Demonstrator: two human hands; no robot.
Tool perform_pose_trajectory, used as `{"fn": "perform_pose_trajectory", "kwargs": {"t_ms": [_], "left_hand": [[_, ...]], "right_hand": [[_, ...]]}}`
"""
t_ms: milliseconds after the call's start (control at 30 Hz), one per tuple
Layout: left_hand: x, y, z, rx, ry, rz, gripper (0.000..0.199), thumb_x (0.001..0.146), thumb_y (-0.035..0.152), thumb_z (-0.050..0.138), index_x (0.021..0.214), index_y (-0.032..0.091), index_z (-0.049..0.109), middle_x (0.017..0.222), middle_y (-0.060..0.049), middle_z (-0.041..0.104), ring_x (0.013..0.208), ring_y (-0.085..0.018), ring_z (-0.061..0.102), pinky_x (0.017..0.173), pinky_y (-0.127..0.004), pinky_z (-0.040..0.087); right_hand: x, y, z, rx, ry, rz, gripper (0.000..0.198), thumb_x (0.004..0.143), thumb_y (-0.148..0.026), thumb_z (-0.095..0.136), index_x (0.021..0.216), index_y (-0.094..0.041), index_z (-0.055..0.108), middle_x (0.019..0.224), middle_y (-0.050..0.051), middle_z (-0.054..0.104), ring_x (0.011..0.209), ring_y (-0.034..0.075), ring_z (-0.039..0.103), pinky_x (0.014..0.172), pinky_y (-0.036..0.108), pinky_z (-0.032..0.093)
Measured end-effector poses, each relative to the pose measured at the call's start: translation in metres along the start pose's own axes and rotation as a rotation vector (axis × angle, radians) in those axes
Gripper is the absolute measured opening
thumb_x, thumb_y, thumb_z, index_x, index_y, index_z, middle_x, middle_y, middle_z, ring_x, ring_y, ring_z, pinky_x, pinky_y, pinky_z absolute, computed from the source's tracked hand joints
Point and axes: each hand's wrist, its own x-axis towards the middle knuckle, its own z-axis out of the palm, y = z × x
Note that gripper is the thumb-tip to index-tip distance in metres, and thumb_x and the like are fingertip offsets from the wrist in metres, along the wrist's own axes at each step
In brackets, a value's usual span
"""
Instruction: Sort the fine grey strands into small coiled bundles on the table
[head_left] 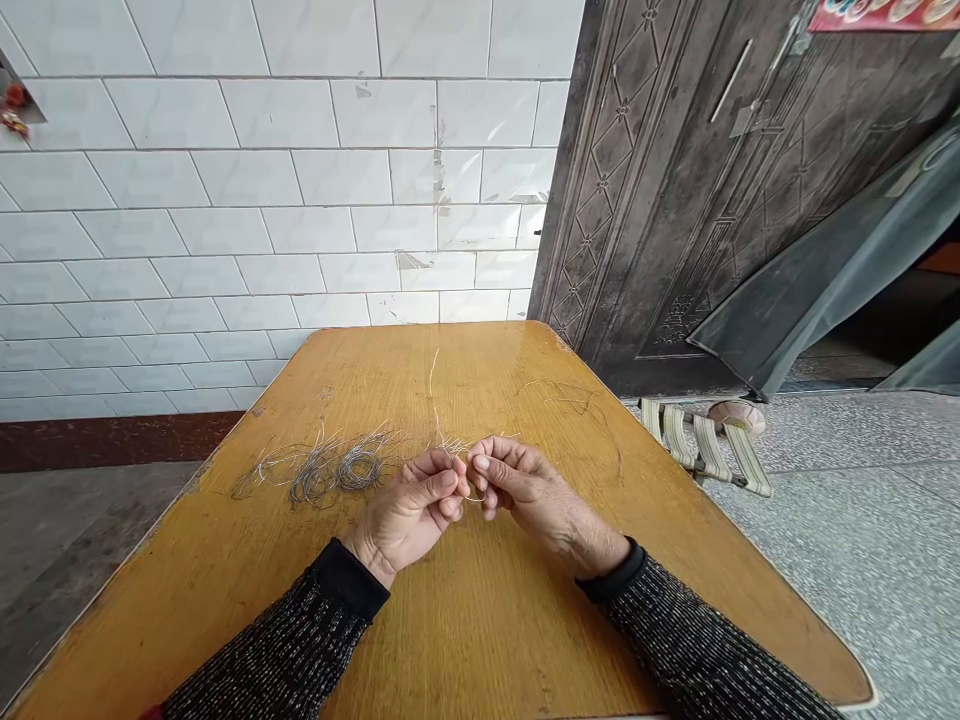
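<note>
My left hand (421, 497) and my right hand (525, 490) meet above the middle of the table, both closed in a pinch. Between them they grip a thin, light-coloured wire (433, 385). One end of it rises away from the fingers, and a small loop shows below the fingertips. Several short wire ends (452, 443) fan out just behind the fingers; whether they belong to the same wire I cannot tell. Left of my left hand lie a dark coil of wire (360, 467) and looser tangled wire (311, 475).
The wooden table (480, 620) stands near a white tiled wall (262, 180). A few thin strands (592, 405) lie on its right side. Beyond the right edge are a striped folding stool (705, 445), a dark carved door (637, 170) and a grey curtain (825, 260).
</note>
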Motion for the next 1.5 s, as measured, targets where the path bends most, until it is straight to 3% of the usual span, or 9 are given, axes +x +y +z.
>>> {"fn": "perform_pose_trajectory", "kwargs": {"t_ms": [167, 433, 600, 767, 967, 1167, 1333, 1500], "left_hand": [[0.002, 0.000, -0.003, 0.007, -0.002, -0.017, 0.019, 0.057, 0.021, 0.080, 0.067, 0.014, 0.066, 0.057, 0.003, 0.061, 0.042, 0.000, 0.044, 0.045, -0.014, 0.034], [0.001, 0.002, -0.001, -0.031, 0.069, 0.021, 0.020, 0.055, 0.019, 0.080, 0.070, 0.015, 0.066, 0.055, 0.004, 0.061, 0.043, -0.002, 0.048, 0.048, -0.015, 0.041], [0.002, 0.002, 0.000, -0.016, 0.162, 0.034, 0.021, 0.053, 0.018, 0.081, 0.068, 0.013, 0.067, 0.056, 0.003, 0.061, 0.045, -0.004, 0.050, 0.046, -0.015, 0.040], [0.003, 0.000, 0.002, 0.072, 0.244, 0.051, 0.019, 0.055, 0.019, 0.079, 0.067, 0.012, 0.067, 0.061, 0.001, 0.062, 0.050, -0.005, 0.051, 0.049, -0.017, 0.039], [0.002, -0.001, 0.006, 0.160, 0.272, 0.081, 0.018, 0.056, 0.022, 0.078, 0.064, 0.012, 0.066, 0.059, 0.001, 0.060, 0.051, -0.006, 0.050, 0.049, -0.019, 0.037], [0.002, 0.002, 0.003, 0.110, 0.277, 0.006, 0.016, 0.061, 0.019, 0.076, 0.070, 0.013, 0.065, 0.063, 0.001, 0.060, 0.052, -0.006, 0.051, 0.045, -0.017, 0.034], [0.002, 0.003, 0.001, 0.021, 0.204, -0.062, 0.013, 0.067, 0.020, 0.072, 0.074, 0.013, 0.064, 0.070, 0.000, 0.058, 0.056, -0.005, 0.050, 0.044, -0.015, 0.032], [0.001, 0.002, 0.001, -0.017, 0.158, -0.091, 0.011, 0.067, 0.020, 0.071, 0.069, 0.013, 0.063, 0.066, 0.000, 0.057, 0.056, -0.007, 0.050, 0.044, -0.018, 0.032]], "right_hand": [[-0.001, -0.001, -0.004, 0.073, -0.024, 0.006, 0.019, 0.077, -0.034, 0.063, 0.076, -0.016, 0.058, 0.065, -0.003, 0.055, 0.050, 0.005, 0.049, 0.044, 0.016, 0.043], [-0.008, -0.010, -0.006, -0.008, -0.203, 0.012, 0.020, 0.068, -0.027, 0.072, 0.082, -0.017, 0.063, 0.073, 0.000, 0.061, 0.063, 0.008, 0.056, 0.054, 0.019, 0.048], [-0.007, -0.006, -0.002, -0.099, -0.138, -0.087, 0.020, 0.066, -0.023, 0.073, 0.084, -0.020, 0.065, 0.075, 0.000, 0.062, 0.060, 0.007, 0.052, 0.054, 0.019, 0.045], [-0.006, -0.004, 0.005, -0.206, -0.087, -0.210, 0.013, 0.069, -0.027, 0.070, 0.082, -0.022, 0.068, 0.078, 0.000, 0.061, 0.072, 0.012, 0.056, 0.067, 0.026, 0.047], [-0.007, -0.003, 0.007, -0.386, -0.036, -0.235, 0.011, 0.072, -0.031, 0.067, 0.071, -0.020, 0.066, 0.078, 0.002, 0.060, 0.076, 0.014, 0.056, 0.073, 0.030, 0.046], [-0.005, -0.002, 0.001, -0.089, 0.059, -0.015, 0.020, 0.071, -0.036, 0.067, 0.069, -0.018, 0.058, 0.059, -0.003, 0.053, 0.049, 0.006, 0.045, 0.044, 0.018, 0.039], [-0.003, -0.001, -0.005, 0.117, 0.075, 0.040, 0.021, 0.070, -0.036, 0.068, 0.072, -0.018, 0.058, 0.058, -0.004, 0.051, 0.047, 0.005, 0.044, 0.042, 0.015, 0.039], [-0.004, -0.001, 0.002, 0.149, 0.051, 0.023, 0.023, 0.070, -0.037, 0.068, 0.071, -0.018, 0.055, 0.062, -0.004, 0.051, 0.046, 0.004, 0.043, 0.042, 0.015, 0.039]]}}
